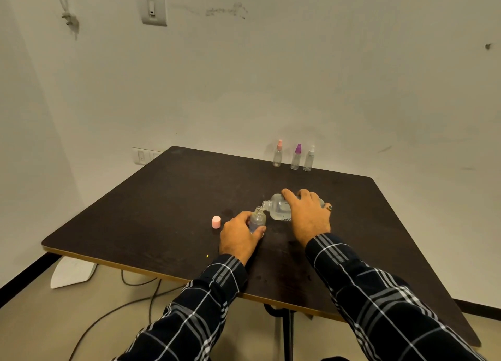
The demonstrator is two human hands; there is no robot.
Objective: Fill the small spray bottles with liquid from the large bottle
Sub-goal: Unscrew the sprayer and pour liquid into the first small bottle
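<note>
My left hand (240, 234) grips a small clear bottle (257, 219) that stands uncapped on the dark table (151, 211). My right hand (307, 214) holds the large clear bottle (278, 207) tipped on its side, its open mouth right over the small bottle's neck. A pink cap (216, 221) lies on the table left of my left hand. Three capped small spray bottles stand at the table's far edge: one with a pink top (277, 154), one with a purple top (296, 157) and one with a white top (309, 159).
The table stands against a white wall. Cables (135, 303) and a white sheet (73, 274) lie on the floor under the table's left front edge. A wall socket (142, 156) sits behind the table's far left corner.
</note>
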